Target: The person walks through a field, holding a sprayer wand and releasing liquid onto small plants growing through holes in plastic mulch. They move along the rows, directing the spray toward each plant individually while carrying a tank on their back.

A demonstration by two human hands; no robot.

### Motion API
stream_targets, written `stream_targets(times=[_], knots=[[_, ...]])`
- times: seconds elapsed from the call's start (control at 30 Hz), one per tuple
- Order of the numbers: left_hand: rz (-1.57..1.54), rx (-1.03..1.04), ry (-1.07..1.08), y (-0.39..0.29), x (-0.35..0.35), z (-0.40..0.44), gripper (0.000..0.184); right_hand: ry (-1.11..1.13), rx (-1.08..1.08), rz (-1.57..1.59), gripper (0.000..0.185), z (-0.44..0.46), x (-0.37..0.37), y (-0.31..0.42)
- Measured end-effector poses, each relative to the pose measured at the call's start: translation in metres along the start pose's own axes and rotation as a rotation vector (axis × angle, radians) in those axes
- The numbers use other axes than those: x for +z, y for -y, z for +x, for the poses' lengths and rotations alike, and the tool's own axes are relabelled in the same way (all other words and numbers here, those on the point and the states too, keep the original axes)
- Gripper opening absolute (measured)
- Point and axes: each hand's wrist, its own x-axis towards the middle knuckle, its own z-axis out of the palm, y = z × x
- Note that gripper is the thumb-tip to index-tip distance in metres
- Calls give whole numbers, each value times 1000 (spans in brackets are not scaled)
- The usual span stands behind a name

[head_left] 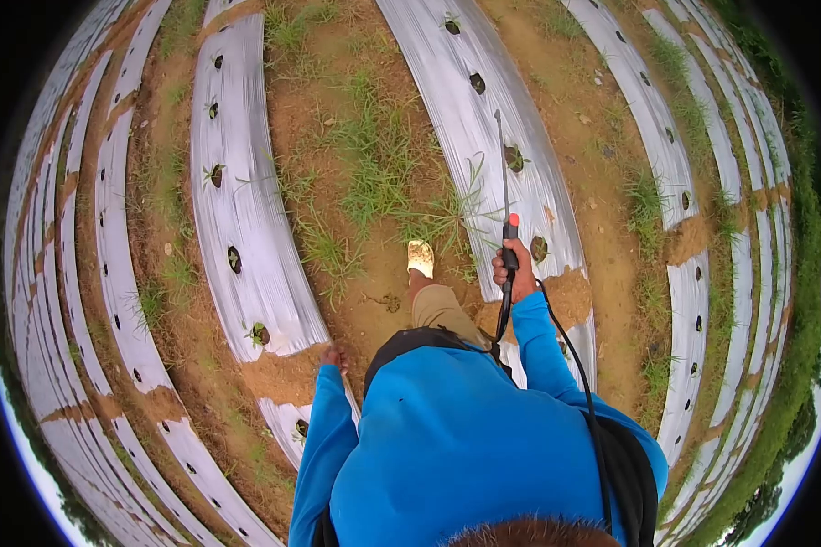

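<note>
My right hand (517, 271) is closed round the dark handle of a spray wand (504, 182), which has an orange-red part at the top of its grip. The thin wand points forward over a plastic-covered bed, beside a planting hole (514, 159). From the handle a black hose (582, 374) runs back past my right arm. My left hand (335, 358) hangs low at my left side, near the bare soil at the end of another covered bed (251, 201). Its fingers are small and partly hidden, so their pose is unclear.
Long silvery plastic-covered beds with small plants in holes run on both sides. Between them lie soil paths with grass tufts (374, 164). One foot in a light shoe (420, 258) stands on the middle path. Green growth (807, 273) borders the field at the far right.
</note>
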Motion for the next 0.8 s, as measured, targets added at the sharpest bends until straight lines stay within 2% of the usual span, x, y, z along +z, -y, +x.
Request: stream_targets(times=[0.07,0.13,0.3,0.43,0.47,0.53,0.63,0.67,0.77,0.8], knots=[[134,-132,-98,-23,18,-24,19,74,14,47,31,36,38,38],[165,-89,-44,-57,28,-29,20,91,51,80,31,65,73,77],[160,56,-91,-191,70,-62,23,160,69,98,33,116,147,147],[64,201,-88,-279,88,-48,28,83,65,64,33,146,193,180],[21,269,-64,-295,90,-38,31,77,61,61,33,154,205,186],[-21,255,-14,-327,94,-15,31,75,45,32,32,170,228,198],[74,7,-9,-372,97,46,33,34,-30,-26,31,202,269,213],[81,10,8,-387,98,77,33,14,-64,-56,31,213,286,222],[340,294,-78,-411,81,126,41,-22,-91,-108,30,228,335,234],[333,301,-65,-438,87,136,41,2,-110,-123,30,236,358,249]])
